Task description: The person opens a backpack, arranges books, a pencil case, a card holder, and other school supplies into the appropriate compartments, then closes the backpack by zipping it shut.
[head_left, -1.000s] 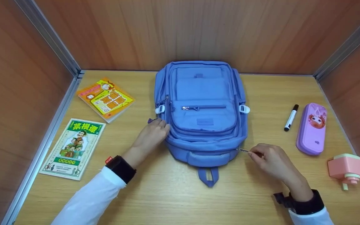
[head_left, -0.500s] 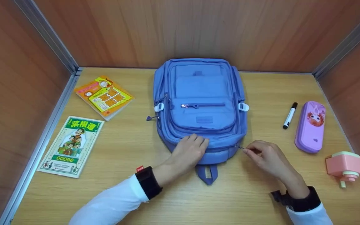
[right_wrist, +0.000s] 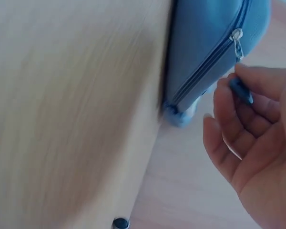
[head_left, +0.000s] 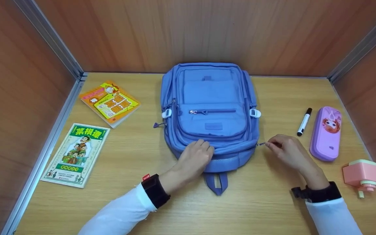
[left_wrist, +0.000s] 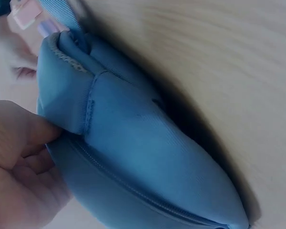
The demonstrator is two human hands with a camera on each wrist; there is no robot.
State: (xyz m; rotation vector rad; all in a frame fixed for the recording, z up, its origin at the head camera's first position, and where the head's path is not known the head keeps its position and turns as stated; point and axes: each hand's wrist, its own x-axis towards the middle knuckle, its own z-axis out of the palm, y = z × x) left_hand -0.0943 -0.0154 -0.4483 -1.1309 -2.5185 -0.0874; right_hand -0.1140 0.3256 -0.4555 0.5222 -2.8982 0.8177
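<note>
A blue backpack (head_left: pixel 209 91) lies front side up on the table, its handle end toward me. My left hand (head_left: pixel 196 158) pinches the fabric at its near edge, left of the carry handle (head_left: pixel 222 164); in the left wrist view the thumb presses the cloth beside the zipper seam (left_wrist: pixel 128 181). With thumb and fingers, my right hand (head_left: pixel 289 151) pinches a zipper pull (right_wrist: pixel 240 89) at the bag's near right corner. Its short chain (right_wrist: pixel 238 47) is drawn taut from the slider (right_wrist: pixel 236 34). Another zipper pull (head_left: pixel 157 125) sticks out at the bag's left side.
Left of the backpack lie an orange book (head_left: pixel 111 103) and a green-and-white book (head_left: pixel 76 153). To the right are a black-and-white marker (head_left: pixel 304 122), a purple pencil case (head_left: pixel 326 133) and a pink pencil sharpener (head_left: pixel 361 174). Wooden panels (head_left: pixel 207 36) enclose the table (head_left: pixel 188 215).
My left hand has left the pull at the bag's left side and now grips the near edge. The right hand has drawn its zipper pull away from me, around the near right corner.
</note>
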